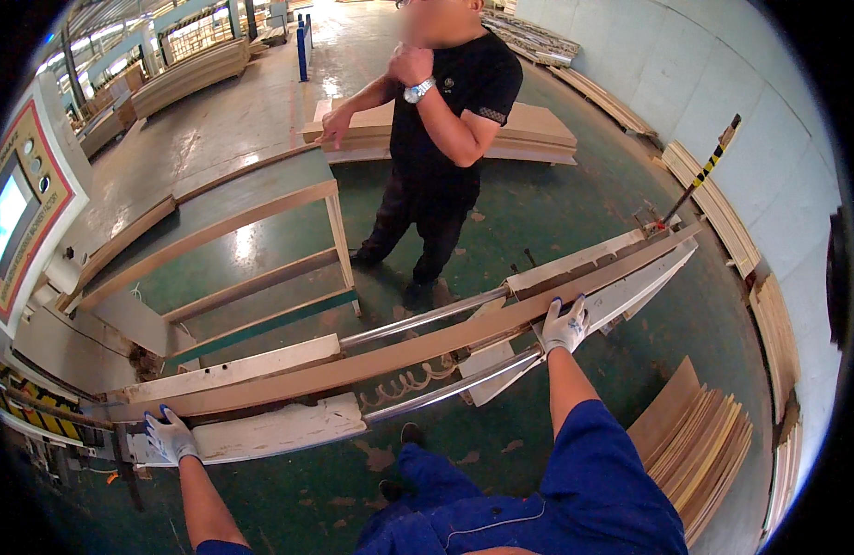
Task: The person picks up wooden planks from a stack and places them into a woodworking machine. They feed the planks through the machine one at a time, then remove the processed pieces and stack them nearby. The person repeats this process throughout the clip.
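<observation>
A long, narrow brown board (427, 353) lies slantwise across a machine frame with white supports and metal rods. My left hand (174, 438), in a white glove with blue fingertips, touches the board's near edge by its left end, fingers apart. Farther right, my right hand (565, 327), gloved alike, has its fingers bent over the board's near edge onto its upper face. Under the board, the near white support (279, 430) shows a worn surface beside my left hand.
Across the machine stands a person in black (450, 120), one hand on a wooden-framed table (251, 236). A control panel (24, 208) rises at left. Stacked thin boards (700, 453) stand at lower right. A coiled hose (404, 384) hangs between the rods (454, 384).
</observation>
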A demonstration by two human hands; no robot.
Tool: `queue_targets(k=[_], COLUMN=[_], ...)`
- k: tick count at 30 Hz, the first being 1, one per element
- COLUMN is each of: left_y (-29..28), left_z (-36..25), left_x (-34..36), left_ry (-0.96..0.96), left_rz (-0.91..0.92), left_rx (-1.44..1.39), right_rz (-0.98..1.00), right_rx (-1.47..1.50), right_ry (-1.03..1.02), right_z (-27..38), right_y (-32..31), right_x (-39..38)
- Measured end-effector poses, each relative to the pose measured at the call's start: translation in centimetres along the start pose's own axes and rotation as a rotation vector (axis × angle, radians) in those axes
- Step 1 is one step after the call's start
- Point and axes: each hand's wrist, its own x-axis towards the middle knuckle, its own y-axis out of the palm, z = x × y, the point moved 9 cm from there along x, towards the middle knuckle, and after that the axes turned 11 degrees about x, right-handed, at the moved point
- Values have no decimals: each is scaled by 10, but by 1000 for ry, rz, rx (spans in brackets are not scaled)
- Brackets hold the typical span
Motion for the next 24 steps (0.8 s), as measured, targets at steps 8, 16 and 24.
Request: queue_targets(k=[8,16,24], left_y=[-6,-13,-25], left_z=[-5,-5,-17], left_x=[-3,-7,-18], left_ry=[-16,3,24], left_rz=[37,-3,-46], left_rx=[28,-2,2], right_rz=[-4,-13,-24], right_rx=[6,-1,6], right_ry=[12,1,-16], right_z=[1,-1,-2], right_y=[0,1,-5], right_x=[0,2,-1])
